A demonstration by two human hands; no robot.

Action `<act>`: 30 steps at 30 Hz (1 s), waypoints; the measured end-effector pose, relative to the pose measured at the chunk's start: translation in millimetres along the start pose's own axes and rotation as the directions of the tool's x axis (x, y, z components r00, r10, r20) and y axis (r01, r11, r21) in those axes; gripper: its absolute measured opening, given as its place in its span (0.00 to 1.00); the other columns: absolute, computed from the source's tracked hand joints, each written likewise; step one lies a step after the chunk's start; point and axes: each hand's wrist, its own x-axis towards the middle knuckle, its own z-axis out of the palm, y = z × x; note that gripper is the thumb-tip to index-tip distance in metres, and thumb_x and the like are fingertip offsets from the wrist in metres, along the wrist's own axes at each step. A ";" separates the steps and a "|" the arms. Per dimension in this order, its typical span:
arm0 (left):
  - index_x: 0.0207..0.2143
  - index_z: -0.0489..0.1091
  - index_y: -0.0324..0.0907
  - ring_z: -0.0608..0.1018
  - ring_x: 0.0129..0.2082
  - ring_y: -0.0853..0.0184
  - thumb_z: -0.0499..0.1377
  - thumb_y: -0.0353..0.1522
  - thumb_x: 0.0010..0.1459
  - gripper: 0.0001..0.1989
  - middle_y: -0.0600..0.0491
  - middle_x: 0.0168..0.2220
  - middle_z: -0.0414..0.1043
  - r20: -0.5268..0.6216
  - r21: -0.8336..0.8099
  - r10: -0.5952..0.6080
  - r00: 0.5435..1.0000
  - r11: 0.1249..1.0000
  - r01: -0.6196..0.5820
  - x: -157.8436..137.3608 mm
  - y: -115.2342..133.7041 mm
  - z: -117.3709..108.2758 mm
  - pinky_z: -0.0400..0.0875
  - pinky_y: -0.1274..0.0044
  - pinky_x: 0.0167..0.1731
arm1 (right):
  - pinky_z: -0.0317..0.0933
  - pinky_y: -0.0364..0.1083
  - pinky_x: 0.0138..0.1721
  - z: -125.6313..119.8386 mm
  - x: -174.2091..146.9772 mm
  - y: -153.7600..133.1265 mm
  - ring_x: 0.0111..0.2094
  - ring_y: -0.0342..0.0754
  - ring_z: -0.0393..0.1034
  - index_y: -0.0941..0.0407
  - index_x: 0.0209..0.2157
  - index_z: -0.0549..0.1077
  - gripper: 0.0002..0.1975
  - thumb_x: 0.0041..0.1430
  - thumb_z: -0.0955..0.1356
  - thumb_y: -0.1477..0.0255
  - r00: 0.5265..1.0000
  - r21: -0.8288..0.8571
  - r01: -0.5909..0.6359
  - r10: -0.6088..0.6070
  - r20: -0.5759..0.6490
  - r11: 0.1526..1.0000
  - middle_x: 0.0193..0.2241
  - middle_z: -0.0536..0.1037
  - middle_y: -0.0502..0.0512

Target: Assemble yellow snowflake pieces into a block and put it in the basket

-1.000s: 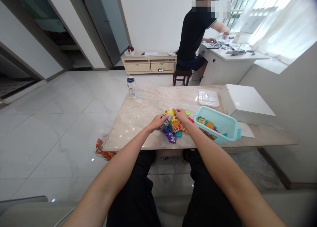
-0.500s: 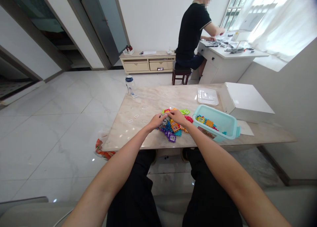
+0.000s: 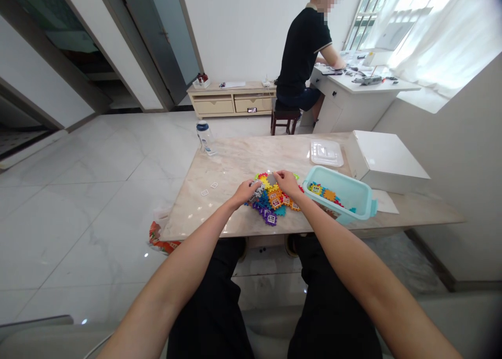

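Note:
A heap of colourful notched building tiles (image 3: pixel 275 197) lies on the marble-topped table in front of me, several with white window frames in them. My left hand (image 3: pixel 244 192), at the heap's left side, is closed on grey notched tiles (image 3: pixel 257 190). Pinched in the fingertips of my right hand (image 3: pixel 288 183) is a single grey tile (image 3: pixel 271 179), held over the yellow tiles at the back of the heap. Purple tiles (image 3: pixel 270 218) sit at the near edge. My fingers partly cover the pieces they hold.
Right of the heap stands a light teal bin (image 3: pixel 366 192) with some tiles inside. Behind it are a clear plastic lid (image 3: pixel 327 153) and a white box (image 3: pixel 392 158). Two small white frames (image 3: pixel 204 193) and a water bottle (image 3: pixel 206 138) are on the left. Another person (image 3: pixel 301 50) sits at a far desk.
My hands have moved apart: the right one has shifted slightly right with a grey tile, while the left stays by the heap with its grey tiles. The other person's arm has lowered.

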 end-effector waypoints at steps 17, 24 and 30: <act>0.41 0.75 0.41 0.78 0.31 0.64 0.62 0.47 0.67 0.18 0.51 0.32 0.78 -0.074 0.064 0.094 0.993 0.994 -0.089 5.1 -3.8 -0.8 0.69 0.81 0.24 | 0.64 0.43 0.39 6.7 -12.4 -17.4 0.33 0.46 0.72 0.57 0.30 0.82 0.13 0.63 0.72 0.63 0.939 0.183 0.138 -0.187 0.289 0.973 0.30 0.82 0.52; 0.49 0.72 0.42 0.81 0.28 0.65 0.61 0.47 0.68 0.19 0.49 0.39 0.79 -0.090 -0.027 0.004 0.996 1.000 -0.006 10.0 -4.8 1.1 0.69 0.81 0.20 | 0.69 0.44 0.40 3.7 -14.4 -15.2 0.37 0.46 0.76 0.57 0.43 0.84 0.12 0.64 0.73 0.64 0.915 0.244 0.086 -0.173 0.364 0.966 0.42 0.85 0.56; 0.49 0.72 0.40 0.82 0.25 0.63 0.59 0.48 0.70 0.21 0.47 0.37 0.81 -0.158 0.017 -0.048 0.986 0.999 0.051 17.1 -6.8 1.0 0.68 0.79 0.19 | 0.69 0.46 0.49 14.0 -13.6 -8.1 0.45 0.48 0.78 0.56 0.47 0.83 0.15 0.60 0.78 0.65 0.921 0.154 0.165 -0.208 0.330 0.974 0.46 0.85 0.58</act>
